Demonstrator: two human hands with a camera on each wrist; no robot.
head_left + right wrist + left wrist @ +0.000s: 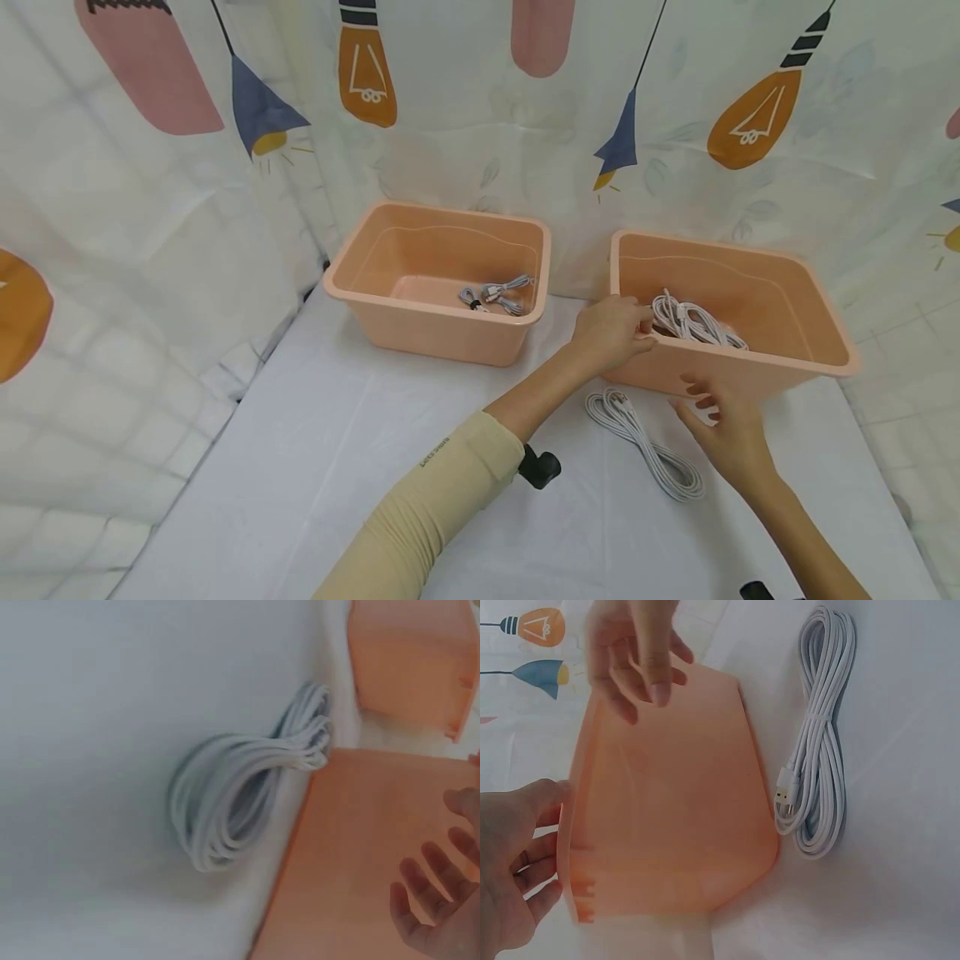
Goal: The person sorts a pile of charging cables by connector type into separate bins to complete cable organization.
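My left hand (611,333) is at the near left corner of the right-hand peach plastic bin (750,371). Its thumb lies outside the rim and its fingers reach over to the inner side, gripping the edge; the fingertips are partly hidden. Inside that bin, close to these fingers, lie bundled white cables (693,321). My right hand (727,429) hovers before the bin's front wall, fingers loosely bent and apart, holding nothing. On the table between the hands and the near edge lies a coiled white USB cable (821,735), tied at its middle.
A second peach bin (435,329) stands to the left, with several small grey cable bundles (506,296) in its right end. White cloth covers the table (315,450). A curtain printed with lamps (480,158) hangs right behind both bins.
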